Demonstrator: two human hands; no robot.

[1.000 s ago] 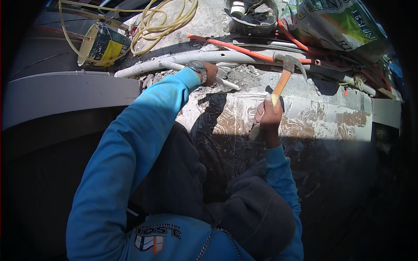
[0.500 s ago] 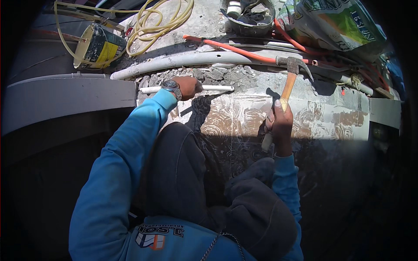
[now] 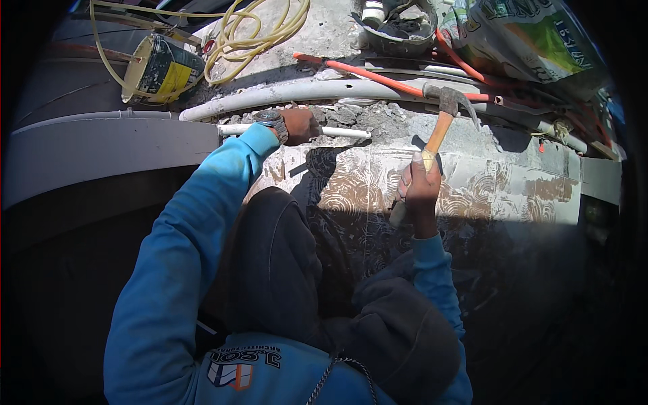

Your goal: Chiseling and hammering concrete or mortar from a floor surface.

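My right hand [image 3: 418, 190] grips the wooden handle of a claw hammer [image 3: 445, 115], whose steel head is raised over the rubble and pipes. My left hand [image 3: 298, 125], with a watch at the wrist, is closed on a thin white pipe [image 3: 341, 132] that lies across broken grey rubble [image 3: 364, 116]. A thicker white pipe [image 3: 304, 91] curves just beyond it. Both blue sleeves reach up from the lower edge over a patterned tiled surface [image 3: 513, 189].
An orange pipe [image 3: 368, 73] runs behind the white pipe. A coil of yellow hose [image 3: 260, 30] and a tipped paint bucket [image 3: 158, 69] lie at the back left. A printed sack [image 3: 533, 40] and a dark basin [image 3: 395, 27] sit at the back right.
My left hand has drawn back from the thick pipe and taken the thin white pipe. The hammer in my right hand has stayed raised and shifted slightly right.
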